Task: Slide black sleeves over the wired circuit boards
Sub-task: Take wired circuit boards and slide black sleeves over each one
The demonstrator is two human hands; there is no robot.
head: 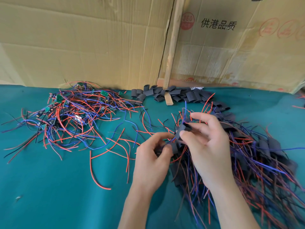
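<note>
My right hand [206, 138] pinches a black sleeve [182, 130] between thumb and fingers, above the teal table. Red and blue wires stick out of the sleeve's top, and a bit of green board shows there. My left hand [153, 151] pinches the blue and red wires [170, 140] that come out of the sleeve's lower end. A tangled pile of bare green circuit boards with red, blue and black wires [71, 113] lies at the left. Loose black sleeves [175, 95] lie heaped at the back. Sleeved boards with long wires [257, 156] are piled at the right, under my right forearm.
Teal cloth [57, 187] covers the table. Cardboard sheets [82, 43] stand along the back, held by a wooden strip [172, 52] whose foot rests among the sleeves. Stray red wires [99, 164] trail across the middle of the cloth.
</note>
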